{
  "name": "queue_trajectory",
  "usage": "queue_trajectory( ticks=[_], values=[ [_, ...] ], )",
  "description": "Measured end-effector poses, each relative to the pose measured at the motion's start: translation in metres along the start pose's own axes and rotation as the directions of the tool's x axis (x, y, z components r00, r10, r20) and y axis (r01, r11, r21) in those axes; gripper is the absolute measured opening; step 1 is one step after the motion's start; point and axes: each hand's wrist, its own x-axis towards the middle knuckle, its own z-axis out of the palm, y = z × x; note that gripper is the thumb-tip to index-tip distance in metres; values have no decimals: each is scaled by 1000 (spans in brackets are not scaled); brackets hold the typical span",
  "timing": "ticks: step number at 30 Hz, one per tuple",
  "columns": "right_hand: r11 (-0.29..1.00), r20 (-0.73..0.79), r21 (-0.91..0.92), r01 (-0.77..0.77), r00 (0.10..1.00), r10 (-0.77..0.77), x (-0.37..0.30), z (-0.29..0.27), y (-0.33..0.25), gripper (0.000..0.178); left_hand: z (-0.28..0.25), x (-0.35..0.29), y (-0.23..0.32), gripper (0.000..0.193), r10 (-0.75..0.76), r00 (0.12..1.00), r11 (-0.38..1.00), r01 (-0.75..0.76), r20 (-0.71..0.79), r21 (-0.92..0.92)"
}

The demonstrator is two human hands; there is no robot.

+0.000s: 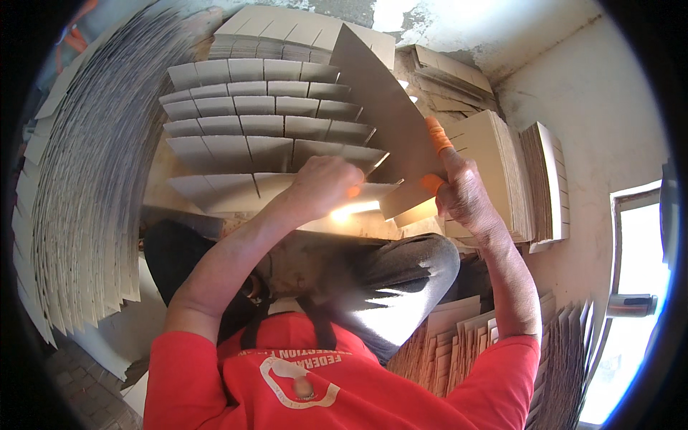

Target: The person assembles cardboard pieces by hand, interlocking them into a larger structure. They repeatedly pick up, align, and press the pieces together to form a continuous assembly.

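My right hand (460, 185) pinches a long plain cardboard strip (383, 107) near its lower end, with orange covers on the thumb and forefinger. The strip stands tilted, its far end reaching up and to the left across the right ends of several slotted cardboard strips (265, 152). Those strips stand on edge in rows, one behind another. My left hand (326, 185) is closed just above the right part of the nearest row, an orange cover showing at a fingertip. Whatever its fingers hold is hidden.
A tall fanned stack of cardboard (100, 165) curves along the left. Behind the rows lies a pile of slotted sheets (301, 32). More cardboard stacks (502, 172) stand at right against the wall (588, 107), and others (459, 344) sit by my right elbow.
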Motion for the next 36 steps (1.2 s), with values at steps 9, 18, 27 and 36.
queue_trajectory(
  ticks=[9, 18, 27, 36],
  values=[
    [997, -44, 3, 74, 996, -73, -6, 18, 10, 85, 4, 3, -4, 21, 3, 999, 1000, -4, -38, -21],
    [996, 36, 88, -29, 999, 26, -1, 8, 4, 83, 5, 3, -2, 22, 7, 1000, 999, -8, -26, -40],
    [982, -55, 122, 140, 989, -135, -15, 16, 21, 82, 3, 3, -1, 20, -1, 999, 1000, 1, -32, 3],
    [982, -70, 34, 185, 981, -182, -18, 42, 50, 86, 3, 1, -2, 20, 44, 999, 999, -44, -21, -1]
  ],
)
